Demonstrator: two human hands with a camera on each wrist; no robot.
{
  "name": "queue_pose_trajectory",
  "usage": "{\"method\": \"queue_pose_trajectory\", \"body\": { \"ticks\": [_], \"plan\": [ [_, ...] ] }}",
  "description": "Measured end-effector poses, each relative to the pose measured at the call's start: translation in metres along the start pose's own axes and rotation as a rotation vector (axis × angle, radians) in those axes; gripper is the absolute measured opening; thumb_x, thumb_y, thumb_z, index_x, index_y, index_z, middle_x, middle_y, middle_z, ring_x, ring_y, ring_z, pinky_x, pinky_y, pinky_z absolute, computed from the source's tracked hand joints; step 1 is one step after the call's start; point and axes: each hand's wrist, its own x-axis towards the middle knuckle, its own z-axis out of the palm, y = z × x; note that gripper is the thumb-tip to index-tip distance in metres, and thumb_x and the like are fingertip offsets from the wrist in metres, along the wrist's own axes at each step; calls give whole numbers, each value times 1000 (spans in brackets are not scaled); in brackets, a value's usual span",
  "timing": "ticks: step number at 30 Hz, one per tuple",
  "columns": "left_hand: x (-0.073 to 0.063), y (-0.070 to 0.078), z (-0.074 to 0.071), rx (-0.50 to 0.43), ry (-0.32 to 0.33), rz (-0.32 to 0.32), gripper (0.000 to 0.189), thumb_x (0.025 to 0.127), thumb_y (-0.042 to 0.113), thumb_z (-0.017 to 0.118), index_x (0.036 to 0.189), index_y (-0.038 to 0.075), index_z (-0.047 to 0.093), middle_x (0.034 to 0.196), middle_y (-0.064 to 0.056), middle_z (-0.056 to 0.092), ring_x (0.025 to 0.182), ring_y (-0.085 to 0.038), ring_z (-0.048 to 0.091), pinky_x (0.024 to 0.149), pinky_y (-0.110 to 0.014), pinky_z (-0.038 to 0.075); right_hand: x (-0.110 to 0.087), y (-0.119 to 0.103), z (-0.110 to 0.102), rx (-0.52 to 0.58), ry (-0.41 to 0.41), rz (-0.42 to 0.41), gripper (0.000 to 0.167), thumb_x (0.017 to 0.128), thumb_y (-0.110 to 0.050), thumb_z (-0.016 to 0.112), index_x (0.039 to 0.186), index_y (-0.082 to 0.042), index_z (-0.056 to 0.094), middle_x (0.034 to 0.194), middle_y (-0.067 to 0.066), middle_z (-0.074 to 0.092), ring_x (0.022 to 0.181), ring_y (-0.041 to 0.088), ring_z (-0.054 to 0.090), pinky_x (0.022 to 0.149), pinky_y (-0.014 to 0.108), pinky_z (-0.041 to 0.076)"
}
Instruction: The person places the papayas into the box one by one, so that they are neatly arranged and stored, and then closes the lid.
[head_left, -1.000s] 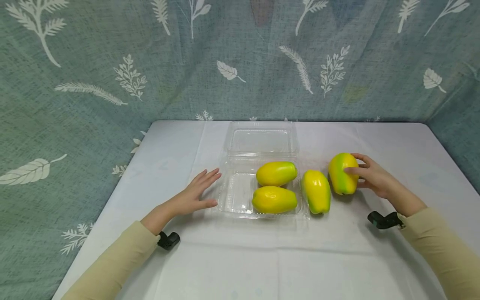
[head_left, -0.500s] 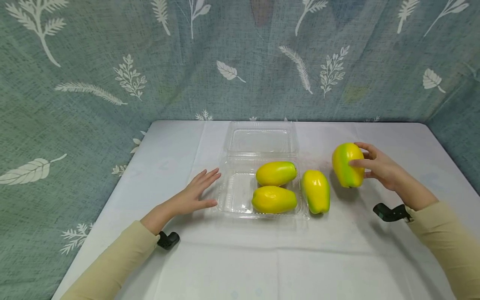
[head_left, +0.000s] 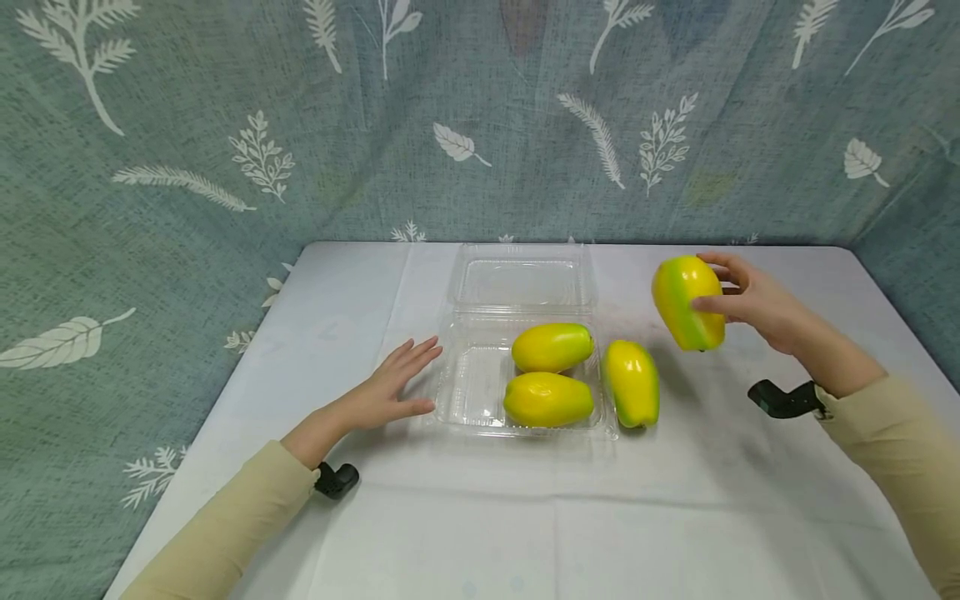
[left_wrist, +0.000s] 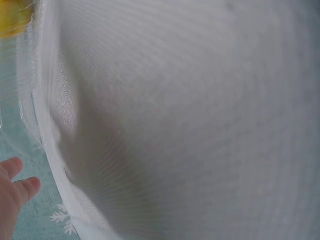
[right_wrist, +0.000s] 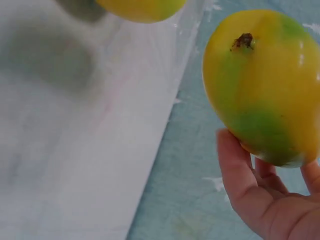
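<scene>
My right hand (head_left: pixel 757 304) grips a yellow papaya with a green stripe (head_left: pixel 684 302), holding it above the table at the right. In the right wrist view, fingers and thumb press the sides of this papaya (right_wrist: pixel 265 85), whose brown stem spot shows. My left hand (head_left: pixel 390 387) lies spread beside the left edge of a clear plastic clamshell box (head_left: pixel 472 425), holding nothing. Two papayas rest in the right part of the box, a rear papaya (head_left: pixel 551 347) and a front papaya (head_left: pixel 547 400). Another papaya (head_left: pixel 632 383) lies just outside the box's right edge.
The box's clear lid (head_left: pixel 523 283) is folded back flat behind it. A white cloth (head_left: pixel 555 525) covers the table. Green-grey leaf-patterned fabric (head_left: pixel 480 117) hangs behind and at the sides. A dark wrist camera (head_left: pixel 783 400) juts out under the right wrist.
My right hand has raised the striped papaya from the table, moving it away toward the back. The left hand, the box and the other papayas stay where they were.
</scene>
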Motion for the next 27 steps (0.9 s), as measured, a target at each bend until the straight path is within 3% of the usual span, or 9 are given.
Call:
{"method": "queue_pose_trajectory", "body": {
  "ticks": [5,13,27],
  "plan": [
    [-1,1,-1,-5,-1,-1,76,87,35,61,147,17,18,154,-1,9,138,-40,0,102,-67,12,3,-16,2,4,-16,-30,77,89,-22,58,147,-10,8,146,25,14,123,42,30,95,54,35],
    [0,0,0,-7,-1,8,76,87,37,60,147,15,19,154,-2,10,138,-41,0,102,-67,12,10,-39,11,-65,-69,-85,73,88,-24,60,146,-11,17,142,20,26,120,35,39,91,48,41],
    [0,-2,0,3,3,9,77,86,37,61,147,12,20,154,-2,10,138,-41,0,102,-66,12,33,-77,41,-141,-195,-158,69,85,-25,64,142,-12,29,138,14,37,120,31,42,82,37,47]
  ]
}}
